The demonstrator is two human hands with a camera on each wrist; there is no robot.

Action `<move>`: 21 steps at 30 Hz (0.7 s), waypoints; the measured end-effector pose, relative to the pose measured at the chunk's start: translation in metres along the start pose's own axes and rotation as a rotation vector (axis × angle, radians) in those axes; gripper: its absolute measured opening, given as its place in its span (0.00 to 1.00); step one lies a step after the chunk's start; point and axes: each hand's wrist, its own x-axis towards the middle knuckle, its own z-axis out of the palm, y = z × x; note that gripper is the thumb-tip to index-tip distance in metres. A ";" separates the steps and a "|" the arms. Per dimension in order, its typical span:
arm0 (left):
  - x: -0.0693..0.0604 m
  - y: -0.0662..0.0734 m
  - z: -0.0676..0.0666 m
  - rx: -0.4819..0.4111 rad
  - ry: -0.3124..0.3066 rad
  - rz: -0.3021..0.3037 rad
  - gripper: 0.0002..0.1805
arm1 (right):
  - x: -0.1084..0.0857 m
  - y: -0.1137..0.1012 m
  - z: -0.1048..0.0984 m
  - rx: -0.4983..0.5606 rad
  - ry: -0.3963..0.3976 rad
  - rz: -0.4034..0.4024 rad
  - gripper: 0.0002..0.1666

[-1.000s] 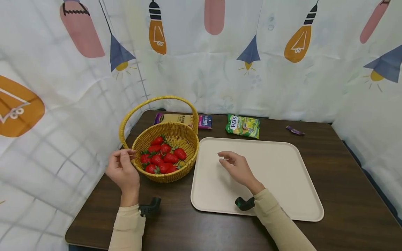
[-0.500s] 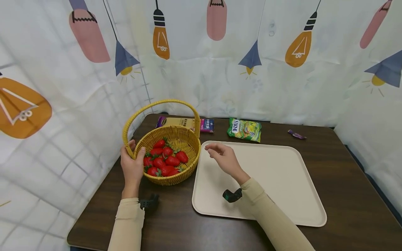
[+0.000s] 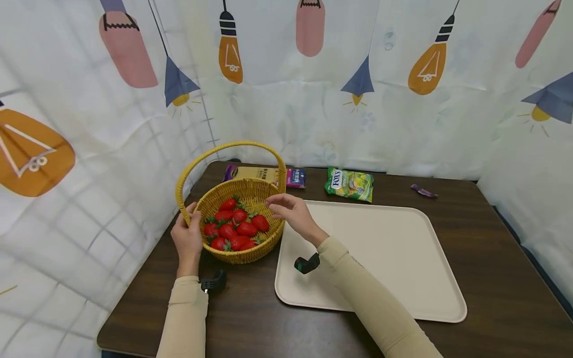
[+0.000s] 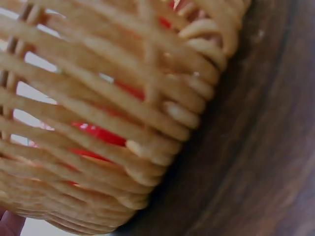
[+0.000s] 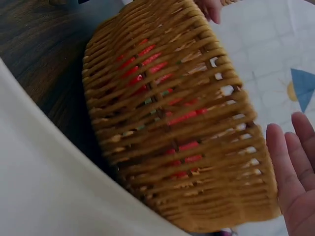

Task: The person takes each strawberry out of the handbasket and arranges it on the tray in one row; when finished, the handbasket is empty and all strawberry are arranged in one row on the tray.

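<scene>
A yellow woven basket point(image 3: 241, 256) with a tall arched handle stands on the left of the table, holding several red strawberries point(image 3: 246, 228) with green leaves. My left hand point(image 3: 188, 241) grips the basket's left side where the handle meets the rim, thumb toward the inside. Over the right rim hovers my right hand point(image 3: 293, 214), its fingers loosely bent and holding nothing. In the right wrist view the fingers point(image 5: 290, 157) are beside the basket's edge. The left wrist view is mostly filled by the woven wall point(image 4: 98, 98), with red showing through the gaps.
A cream tray point(image 3: 371, 263) lies right of the basket. Behind stand a purple-and-gold snack packet point(image 3: 255, 173), a pink-and-blue packet end point(image 3: 295, 178) and a green FOX'S candy bag point(image 3: 349, 184). A small purple wrapped sweet point(image 3: 424, 191) lies at the back right. Patterned curtains surround the table.
My left hand has moved right and taken hold of the basket's left rim by the handle. My right hand has moved left from above the tray to the basket's right rim.
</scene>
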 end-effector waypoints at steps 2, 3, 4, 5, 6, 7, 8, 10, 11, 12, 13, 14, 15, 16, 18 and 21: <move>0.000 -0.001 0.000 -0.027 -0.001 -0.005 0.18 | 0.006 0.002 0.006 -0.004 -0.024 0.011 0.18; 0.000 -0.001 0.000 -0.039 0.001 -0.008 0.17 | 0.009 0.002 0.009 -0.007 -0.038 0.019 0.18; 0.000 -0.001 0.000 -0.050 0.005 -0.013 0.17 | 0.011 0.002 0.013 -0.008 -0.052 0.028 0.19; -0.001 -0.001 0.001 -0.063 0.008 -0.021 0.17 | 0.014 0.002 0.016 -0.010 -0.067 0.040 0.19; -0.001 -0.002 0.001 -0.072 0.012 -0.030 0.16 | 0.017 0.002 0.020 -0.010 -0.085 0.055 0.20; -0.002 -0.002 0.001 -0.085 0.017 -0.037 0.16 | 0.019 0.002 0.023 -0.018 -0.106 0.071 0.20; -0.002 -0.002 0.001 -0.087 0.023 -0.043 0.16 | 0.021 0.001 0.026 -0.031 -0.131 0.090 0.21; -0.003 -0.002 0.001 -0.090 0.025 -0.059 0.16 | 0.025 0.000 0.032 -0.079 -0.177 0.130 0.23; -0.003 -0.002 0.001 -0.087 0.022 -0.064 0.16 | 0.028 0.001 0.034 -0.112 -0.197 0.145 0.23; -0.003 -0.002 0.001 -0.086 0.018 -0.068 0.16 | 0.030 0.002 0.036 -0.145 -0.216 0.156 0.23; -0.003 -0.002 0.002 -0.081 0.010 -0.070 0.17 | 0.032 0.003 0.037 -0.190 -0.234 0.160 0.23; -0.003 -0.002 0.002 -0.077 0.003 -0.071 0.18 | 0.034 0.004 0.038 -0.236 -0.255 0.160 0.22; -0.003 -0.001 0.002 -0.078 -0.003 -0.073 0.18 | 0.036 0.006 0.039 -0.279 -0.277 0.154 0.21; -0.003 -0.002 0.003 -0.077 -0.005 -0.072 0.18 | 0.038 0.007 0.039 -0.317 -0.302 0.143 0.20; -0.002 -0.003 0.002 -0.077 -0.001 -0.061 0.18 | 0.041 0.009 0.041 -0.385 -0.362 0.120 0.18; -0.003 -0.005 0.001 -0.059 0.032 -0.042 0.17 | 0.044 0.012 0.045 -0.443 -0.452 0.095 0.18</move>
